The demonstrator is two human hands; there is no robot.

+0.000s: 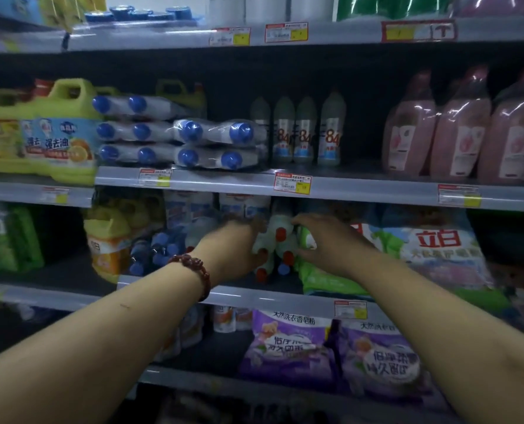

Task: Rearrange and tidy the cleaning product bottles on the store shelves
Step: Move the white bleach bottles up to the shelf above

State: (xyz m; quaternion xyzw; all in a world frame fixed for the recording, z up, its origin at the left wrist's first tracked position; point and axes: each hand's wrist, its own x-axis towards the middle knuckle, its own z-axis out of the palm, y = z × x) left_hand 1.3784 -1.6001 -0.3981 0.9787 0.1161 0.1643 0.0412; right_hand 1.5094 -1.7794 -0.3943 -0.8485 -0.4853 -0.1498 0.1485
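- Purple plastic detergent bags sit one shelf below the wrapped bundle of pale green, red-capped bottles.
- The left hand grips the bundle's left side, fingers curled.
- The right hand clasps its right side, fingers over the top.
- Blue-capped white plastic bottles lie stacked one shelf above it.

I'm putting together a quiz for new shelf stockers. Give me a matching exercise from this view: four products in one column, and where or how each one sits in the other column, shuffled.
Products
1. blue-capped bottle packs
2. pink bottles
3. red-capped bottles
4. purple bags

Places
A. gripped between the left hand and the right hand
B. on the shelf below the hands
C. lying on their sides on the shelf above the hands
D. standing upright at the right end of that same upper shelf

Pairs: 1-C, 2-D, 3-A, 4-B
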